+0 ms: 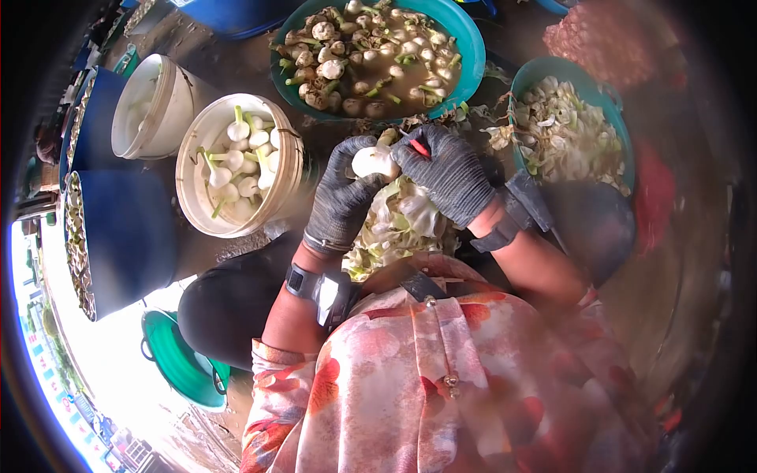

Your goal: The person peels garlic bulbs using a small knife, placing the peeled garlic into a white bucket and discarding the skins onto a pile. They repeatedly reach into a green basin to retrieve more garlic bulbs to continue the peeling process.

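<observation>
My left hand (341, 193), in a grey knit glove, is closed around a white garlic bulb (374, 162) with a short green-brown stem pointing up. My right hand (449, 173), gloved alike, is closed on a small red-handled tool (419, 147). Its fingertips press against the bulb's right side, and any blade is hidden. Below both hands lies a heap of pale peeled skins (406, 225) at my lap. To the left, a white bucket (292, 169) holds several cleaned bulbs with green stems (234, 162).
Ahead stands a teal basin (471, 59) of unpeeled bulbs in brown water. A teal tub (520, 83) of skins sits at right, near a reddish mesh sack (595, 43). A second white bucket (130, 110), blue drums (126, 236) and a green basin (177, 363) are on the left.
</observation>
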The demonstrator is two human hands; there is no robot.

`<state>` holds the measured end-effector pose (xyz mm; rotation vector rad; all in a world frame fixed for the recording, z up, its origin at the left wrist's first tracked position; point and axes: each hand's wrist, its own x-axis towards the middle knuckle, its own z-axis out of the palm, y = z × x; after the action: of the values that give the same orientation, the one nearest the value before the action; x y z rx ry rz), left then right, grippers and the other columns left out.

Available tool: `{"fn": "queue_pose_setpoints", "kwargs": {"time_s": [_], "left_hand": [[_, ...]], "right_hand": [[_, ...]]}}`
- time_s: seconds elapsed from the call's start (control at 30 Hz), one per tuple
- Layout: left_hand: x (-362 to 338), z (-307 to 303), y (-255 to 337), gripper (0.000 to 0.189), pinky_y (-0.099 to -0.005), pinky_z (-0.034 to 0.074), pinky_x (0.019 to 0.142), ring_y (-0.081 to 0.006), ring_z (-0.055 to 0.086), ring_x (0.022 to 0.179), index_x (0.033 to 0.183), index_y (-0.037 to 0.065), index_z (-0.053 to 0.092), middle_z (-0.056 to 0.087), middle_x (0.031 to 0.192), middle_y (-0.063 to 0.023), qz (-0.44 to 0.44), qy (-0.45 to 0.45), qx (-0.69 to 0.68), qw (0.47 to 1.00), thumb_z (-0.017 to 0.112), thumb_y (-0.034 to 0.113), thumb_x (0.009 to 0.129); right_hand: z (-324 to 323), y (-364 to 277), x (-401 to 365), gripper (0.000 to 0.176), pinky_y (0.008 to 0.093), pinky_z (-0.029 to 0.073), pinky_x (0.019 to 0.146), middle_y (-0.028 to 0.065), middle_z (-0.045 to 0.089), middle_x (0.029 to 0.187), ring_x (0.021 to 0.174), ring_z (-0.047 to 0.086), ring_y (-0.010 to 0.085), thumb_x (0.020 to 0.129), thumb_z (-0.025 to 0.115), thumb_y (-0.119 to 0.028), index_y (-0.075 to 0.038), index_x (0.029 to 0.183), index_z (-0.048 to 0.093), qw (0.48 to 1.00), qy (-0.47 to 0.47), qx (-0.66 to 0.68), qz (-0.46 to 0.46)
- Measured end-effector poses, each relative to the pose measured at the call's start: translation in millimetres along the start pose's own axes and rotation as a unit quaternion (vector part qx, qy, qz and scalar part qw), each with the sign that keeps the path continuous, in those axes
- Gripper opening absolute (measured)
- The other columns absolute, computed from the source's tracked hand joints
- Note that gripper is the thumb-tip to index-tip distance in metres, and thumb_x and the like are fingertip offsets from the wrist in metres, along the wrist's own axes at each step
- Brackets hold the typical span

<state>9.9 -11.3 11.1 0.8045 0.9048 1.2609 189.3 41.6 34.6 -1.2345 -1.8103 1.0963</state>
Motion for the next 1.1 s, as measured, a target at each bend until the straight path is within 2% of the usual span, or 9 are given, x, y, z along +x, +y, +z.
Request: {"fn": "queue_pose_setpoints", "kwargs": {"time_s": [0.2,0.33,0.43,0.5,0.57,0.77,0.83,0.97,1.1], "left_hand": [[-1.1,-2.2,6.3,0.055,-0.0426,0.046,0.102,-0.0262,0.057,0.113,0.129,0.005,0.046,0.057,0.118,-0.0096,-0.029,-0.047,-0.195,0.979,0.072,0.015,0.082],[1.6,-10.4,2.6,0.056,-0.0463,0.045,0.103,-0.0298,0.056,0.116,0.132,0.006,0.044,0.055,0.121,-0.0117,-0.034,-0.051,-0.24,0.969,0.07,0.022,0.084],[3.6,-13.5,-2.0,0.052,-0.0429,0.05,0.093,-0.0267,0.056,0.108,0.133,0.006,0.044,0.054,0.118,-0.011,-0.046,-0.05,-0.254,0.965,0.062,0.029,0.09],[3.6,-12.3,-2.0,0.048,-0.0385,0.052,0.082,-0.0227,0.057,0.097,0.128,0.004,0.046,0.055,0.111,-0.0096,-0.075,-0.049,-0.25,0.964,0.059,0.032,0.092],[3.0,-14.7,-6.2,0.042,-0.0337,0.051,0.072,-0.0198,0.058,0.09,0.123,0.005,0.048,0.058,0.104,-0.0087,-0.061,-0.005,-0.058,0.996,0.057,0.033,0.093],[-4.7,-11.5,2.1,0.035,-0.0253,0.047,0.064,-0.0138,0.056,0.079,0.117,0.008,0.053,0.057,0.096,-0.0058,-0.162,-0.001,-0.108,0.981,0.057,0.032,0.092],[-4.5,-14.8,-1.3,0.033,-0.025,0.046,0.066,-0.0135,0.054,0.081,0.117,0.008,0.053,0.056,0.097,-0.0048,-0.17,-0.053,-0.117,0.977,0.058,0.03,0.091],[-4.8,-8.9,2.7,0.03,-0.0234,0.045,0.064,-0.0122,0.054,0.078,0.116,0.009,0.054,0.056,0.097,-0.0037,-0.167,-0.009,-0.185,0.968,0.057,0.027,0.092],[-5.1,-4.9,4.4,0.024,-0.0205,0.04,0.053,-0.0089,0.049,0.064,0.112,0.012,0.057,0.054,0.085,-0.0006,-0.184,0.003,-0.072,0.98,0.056,0.026,0.093]], "right_hand": [[-17.1,24.4,22.7,0.025,0.0372,0.052,0.072,0.0162,0.068,0.086,0.078,0.066,0.0283,0.087,0.069,-0.026,-0.003,0.094,0.063,0.979,0.041,-0.158,0.12],[-26.4,14.2,19.5,0.027,0.0405,0.053,0.074,0.0177,0.068,0.092,0.084,0.067,0.0318,0.092,0.062,-0.029,-0.004,0.103,0.062,0.999,0.02,-0.04,0.003],[-23.9,-13.5,6.1,0.03,0.0441,0.053,0.074,0.0182,0.068,0.093,0.085,0.066,0.0347,0.095,0.057,-0.033,-0.007,0.108,0.061,0.984,-0.052,-0.14,-0.093],[-23.3,-27.6,-2.2,0.033,0.0468,0.052,0.075,0.0174,0.069,0.091,0.083,0.067,0.0362,0.096,0.053,-0.036,-0.01,0.115,0.059,0.968,-0.133,-0.211,-0.012],[-14.7,-22.8,-6.8,0.034,0.0476,0.052,0.073,0.0171,0.069,0.089,0.081,0.067,0.0372,0.096,0.05,-0.036,-0.012,0.119,0.057,0.936,-0.178,-0.298,-0.058],[-9.2,-3.4,1.8,0.029,0.0468,0.052,0.073,0.0191,0.068,0.09,0.082,0.066,0.0378,0.096,0.049,-0.029,-0.01,0.114,0.06,0.915,-0.261,-0.307,-0.027],[-11.0,12.9,6.8,0.027,0.0455,0.052,0.074,0.0207,0.067,0.091,0.084,0.065,0.0385,0.097,0.047,-0.026,-0.007,0.109,0.062,0.946,-0.283,-0.158,0.001],[-27.1,-10.0,2.5,0.031,0.0449,0.051,0.076,0.0219,0.067,0.093,0.087,0.064,0.0391,0.099,0.045,-0.026,-0.003,0.109,0.062,0.94,-0.3,-0.164,-0.019],[-16.6,-14.4,-3.8,0.031,0.0446,0.051,0.077,0.0211,0.067,0.091,0.086,0.064,0.039,0.099,0.045,-0.027,-0.003,0.111,0.061,0.897,-0.339,-0.28,-0.037]]}}
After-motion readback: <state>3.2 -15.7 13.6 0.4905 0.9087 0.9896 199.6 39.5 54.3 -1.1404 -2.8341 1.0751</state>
